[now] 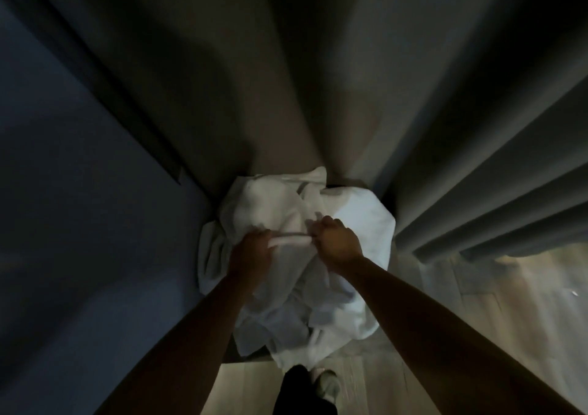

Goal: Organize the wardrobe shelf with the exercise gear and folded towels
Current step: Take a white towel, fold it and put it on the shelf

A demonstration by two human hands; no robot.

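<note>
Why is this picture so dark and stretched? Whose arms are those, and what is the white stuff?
There is no machine here. A person wears a small camera on their head, and it looks forward and down, so you see their own two arms reaching out. The wide lens makes the edges look bent, and the room is dim.

The left hand and the right hand are close together. Each grips a fold of the same white cloth, probably a towel, and a short piece is stretched between them. The rest of the cloth lies in a crumpled heap, not folded yet. The heap hides what it rests on.

On the right hangs a grey curtain. Below is a pale wooden floor, and at the bottom you can see the person's foot.
</note>
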